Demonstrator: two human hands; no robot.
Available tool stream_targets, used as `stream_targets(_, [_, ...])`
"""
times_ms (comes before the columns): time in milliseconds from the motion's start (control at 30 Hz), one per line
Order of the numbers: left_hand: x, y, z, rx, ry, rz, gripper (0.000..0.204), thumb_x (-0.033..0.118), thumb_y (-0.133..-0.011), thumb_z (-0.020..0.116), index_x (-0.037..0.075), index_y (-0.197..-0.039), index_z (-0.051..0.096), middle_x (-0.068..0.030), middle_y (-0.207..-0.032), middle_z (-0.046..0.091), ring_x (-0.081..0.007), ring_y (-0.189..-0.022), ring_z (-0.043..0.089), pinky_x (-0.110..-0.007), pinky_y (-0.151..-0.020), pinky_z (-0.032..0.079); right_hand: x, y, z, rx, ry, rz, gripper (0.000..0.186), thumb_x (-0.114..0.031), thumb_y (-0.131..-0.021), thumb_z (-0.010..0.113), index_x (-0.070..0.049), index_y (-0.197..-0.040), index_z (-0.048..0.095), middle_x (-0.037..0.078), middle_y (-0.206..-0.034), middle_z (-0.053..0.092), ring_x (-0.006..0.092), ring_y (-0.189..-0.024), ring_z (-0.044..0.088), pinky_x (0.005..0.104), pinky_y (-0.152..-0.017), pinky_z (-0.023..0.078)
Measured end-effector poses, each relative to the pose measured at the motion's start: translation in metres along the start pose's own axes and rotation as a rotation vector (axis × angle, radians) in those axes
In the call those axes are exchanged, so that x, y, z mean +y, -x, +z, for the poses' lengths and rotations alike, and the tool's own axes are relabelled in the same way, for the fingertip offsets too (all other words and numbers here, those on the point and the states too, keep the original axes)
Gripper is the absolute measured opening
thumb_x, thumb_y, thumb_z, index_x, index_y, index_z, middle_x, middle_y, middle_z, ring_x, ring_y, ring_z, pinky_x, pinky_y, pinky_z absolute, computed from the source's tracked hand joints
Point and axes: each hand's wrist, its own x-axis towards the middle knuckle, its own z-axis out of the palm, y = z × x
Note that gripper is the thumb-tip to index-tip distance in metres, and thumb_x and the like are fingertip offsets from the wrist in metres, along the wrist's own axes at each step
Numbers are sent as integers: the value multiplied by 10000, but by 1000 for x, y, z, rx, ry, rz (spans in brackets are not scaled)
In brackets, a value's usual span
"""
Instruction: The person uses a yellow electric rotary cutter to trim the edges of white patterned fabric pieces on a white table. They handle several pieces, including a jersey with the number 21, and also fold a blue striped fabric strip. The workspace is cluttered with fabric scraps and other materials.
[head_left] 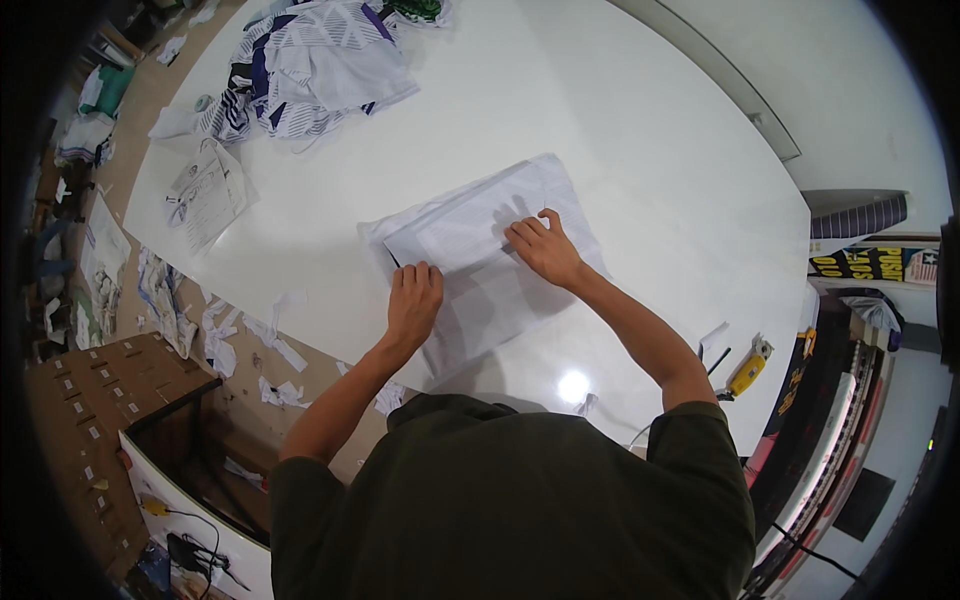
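A folded white cloth point(490, 310) lies in front of me, tilted, with a flat pale panel or fold point(455, 230) across its upper half. At the left edge of that panel my left hand point(415, 300) has its fingers bent and pressed together on the cloth; a small dark gap shows just beyond the fingertips. Farther right, my right hand point(545, 248) rests on the cloth with fingers somewhat bent and apart, the index finger near its right side. Whether the panel is cloth or a stiff sheet I cannot tell.
A heap of white, purple and black patterned garments point(320, 75) lies at the table's far left, near a marked paper sheet point(208, 195). A yellow cutter point(750, 370) sits at the right edge of the white table point(680, 200). Scraps litter the floor; a brown box point(110, 420) stands lower left.
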Motion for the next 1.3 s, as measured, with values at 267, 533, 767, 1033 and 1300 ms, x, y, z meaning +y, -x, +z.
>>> stream_targets(267, [37, 45, -10, -59, 93, 86, 284, 51, -796, 622, -24, -1070, 631, -150, -1010, 584, -289, -955, 579, -406, -870, 462, -28, 66, -15, -46, -108, 27, 350, -107, -894, 606, -53, -1240, 606, 56, -1150, 615, 212, -1107, 585, 525, -1045, 368])
stream_targets(533, [69, 77, -13, -114, 152, 82, 305, 60, -812, 617, -26, -1104, 632, -161, -1040, 588, -303, -983, 581, -420, -893, 459, -64, 116, -27, -151, -145, 28, 413, -87, -854, 642, -21, -1258, 590, 81, -1231, 590, 229, -1163, 566, 546, -1047, 368])
stream_targets(767, [85, 87, -22, -114, 191, 47, 335, 90, -793, 644, -39, -1102, 632, -170, -1042, 594, -314, -1002, 583, -447, -931, 450, -75, 118, -39, -154, -220, 74, 451, -102, -840, 658, -10, -1275, 581, 113, -1276, 578, 253, -1200, 557, 549, -1057, 367])
stream_targets(1033, [100, 102, -5, -30, -75, -18, 552, 145, -810, 677, -120, -1283, 575, -257, -1306, 565, -388, -1231, 558, -485, -1065, 420, -71, 128, -27, -180, -22, 162, 539, -120, -863, 620, 9, -1378, 525, 183, -1435, 502, 307, -1408, 435, 564, -1125, 333])
stream_targets(1300, [92, 78, 1, -251, -54, -42, 350, 116, -843, 653, -80, -1133, 634, -245, -1200, 644, -375, -1099, 643, -469, -929, 503, -40, 137, -7, -196, 39, 131, 475, -158, -860, 643, -2, -1303, 570, 160, -1323, 585, 308, -1245, 575, 507, -1045, 432])
